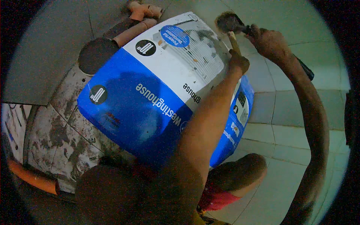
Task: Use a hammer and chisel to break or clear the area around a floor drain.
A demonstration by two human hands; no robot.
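Note:
Beyond the upper right edge of a large blue and white cardboard box (pixel 127 97), my left hand (pixel 240 63) is closed around a light wooden stick (pixel 234 42). Close by, my right hand (pixel 272 43) grips a dark hammer-like tool, its blurred, rounded head (pixel 228 21) right by the stick's upper end. Whether the two touch, I cannot tell. The black handle end (pixel 305 69) shows beyond my right wrist. My left forearm crosses over the box and hides part of it. The stick's lower end is hidden by my left hand.
Orange pipes with a tee fitting (pixel 144 10) lie past the box, next to a dark round disc (pixel 95 56). Another orange pipe (pixel 33 176) is at the lower left. Stained floor tiles (pixel 56 138) spread left; pale tiles (pixel 262 131) lie right. My bent knee is beside the box.

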